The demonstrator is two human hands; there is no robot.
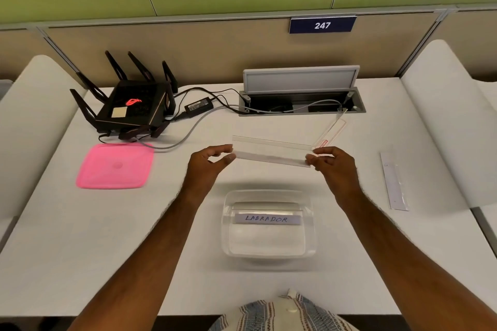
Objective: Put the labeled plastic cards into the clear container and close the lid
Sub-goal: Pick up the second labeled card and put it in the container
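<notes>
A clear plastic card [271,152] hangs in the air above the white surface [80,236], stretched level between both hands, just beyond the clear container [269,226]. The left hand [208,165] pinches the card's left end between thumb and fingertips; the right hand [332,165] pinches the right end the same way, so each grip is pressed onto the card. Any writing on this card cannot be read.

The container sits open on the surface nearer the person, between the two forearms, and already holds a card with a label reading LABRADOR [266,219], lying flat across its far half.

The pink lid [115,165] lies flat on the surface well to the left, apart from the container. Another clear card with a red-printed strip [332,130] lies just behind the right hand, angled toward an open cable hatch [301,97] set in the surface. A further card [394,181] lies far right, lengthwise, near the edge of a white side panel.

Behind the lid stands a black router [131,105] with upright antennas, its power adapter [198,107] and cables trailing toward the hatch. A blue plate reading 247 [322,25] hangs on the partition.
</notes>
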